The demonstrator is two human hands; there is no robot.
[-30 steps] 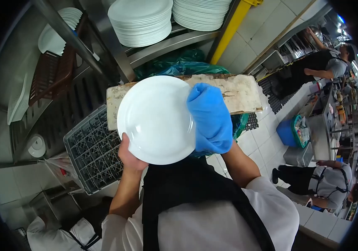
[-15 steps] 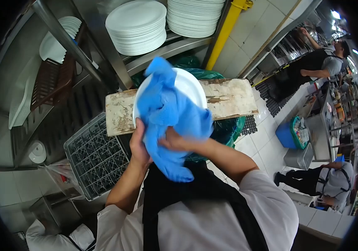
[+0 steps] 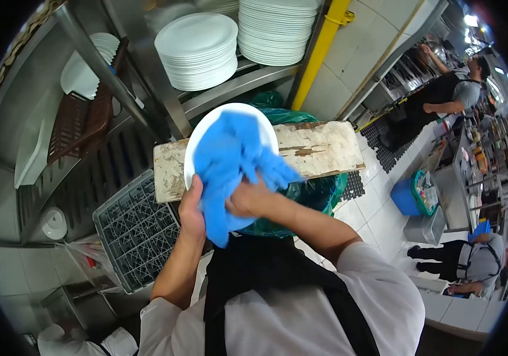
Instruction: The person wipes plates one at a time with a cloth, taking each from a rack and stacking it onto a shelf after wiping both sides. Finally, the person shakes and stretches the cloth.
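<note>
A round white plate (image 3: 270, 132) is held in front of me, above a worn wooden board (image 3: 319, 145). My left hand (image 3: 191, 210) grips the plate's lower left edge, thumb on the rim, with part of the cloth beside it. A blue cloth (image 3: 230, 148) covers most of the plate's face, and one end hangs below the rim. My right hand (image 3: 249, 199) is closed on the cloth and presses it to the plate; its fingers are partly hidden in the folds and slightly blurred.
Stacks of white plates (image 3: 197, 50) stand on the metal shelf ahead. At left are a grey glass rack (image 3: 138, 231) and a brown dish rack (image 3: 82, 127). Green bin liners (image 3: 325, 193) show under the board. Co-workers (image 3: 453, 95) stand at right; another's sleeve (image 3: 117, 343) shows at lower left.
The cloth has shifted and bunched over the plate, its hanging end now further left. My right hand has moved slightly with it. My left hand keeps its hold on the plate.
</note>
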